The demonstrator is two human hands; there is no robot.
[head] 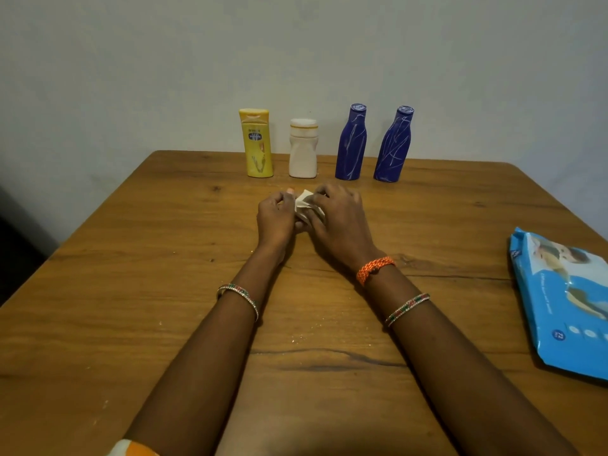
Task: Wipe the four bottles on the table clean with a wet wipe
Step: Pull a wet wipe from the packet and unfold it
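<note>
A row of bottles stands upright along the far edge of the table: a yellow bottle (257, 143), a white bottle (303, 148), and two blue bottles (352, 143) (393, 145) streaked with white marks. Just in front of them, my left hand (275, 216) and my right hand (339, 218) meet over the tabletop. Both hold a small folded white wet wipe (304, 205) between their fingers. Most of the wipe is hidden by my fingers. Neither hand touches a bottle.
A blue pack of wet wipes (564, 301) lies flat near the right edge of the wooden table (131, 291). A plain wall rises right behind the bottles. Small white crumbs dot the wood near my left forearm.
</note>
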